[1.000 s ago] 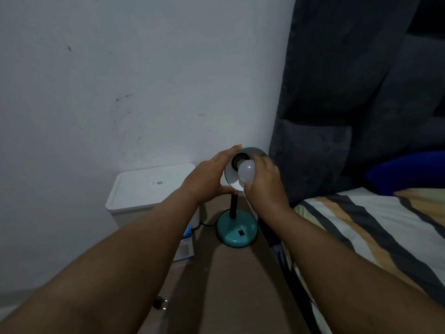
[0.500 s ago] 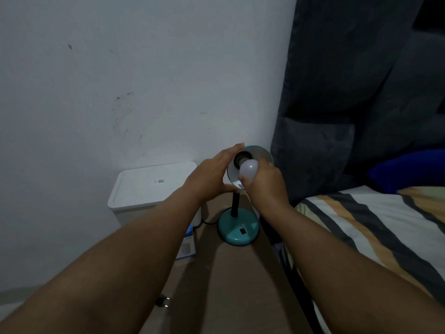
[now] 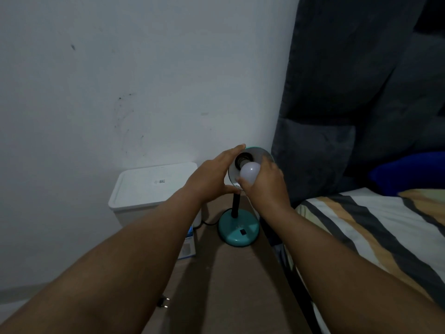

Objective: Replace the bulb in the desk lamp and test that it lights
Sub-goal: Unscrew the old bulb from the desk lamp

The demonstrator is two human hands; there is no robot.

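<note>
2 hands on the lamp: my right hand curls round the white bulb, its base sitting at the dark socket inside the shade. My left hand cups the shade's left edge, fingers straight along the rim, thumb beneath. Bulb is unlit. Black stem runs down to the teal lamp base, which stands on the brown tabletop; there is faint lettering on the base, too small to read. Left of it sits a white box with a small printed mark on the lid, unreadable. A blue and white carton pokes out beside my left forearm. A loose black plug lies near the table edge. Striped bedding and a dark curtain are on the right. Compared with 0.5 s ago, my right hand has shifted its hold round the bulb a little; the left hand's place matches.
</note>
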